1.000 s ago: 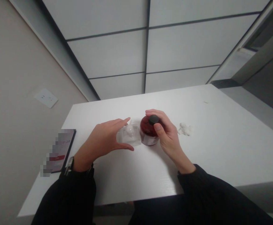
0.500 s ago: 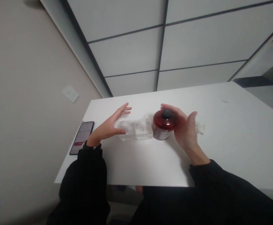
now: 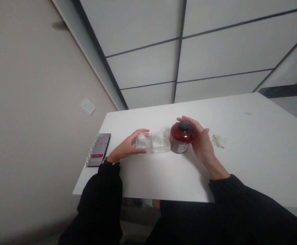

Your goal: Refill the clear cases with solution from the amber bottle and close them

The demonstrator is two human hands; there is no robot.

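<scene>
We've got our right hand curled snugly round the upright red bottle on the table, and our left hand lightly cupping the end of the clear pack touching it, a nice gentle hold.

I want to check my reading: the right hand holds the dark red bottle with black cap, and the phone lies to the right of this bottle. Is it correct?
No: the phone lies to the left of the dark red bottle, past the left hand, as the head view shows. The right hand does hold the bottle.
</scene>
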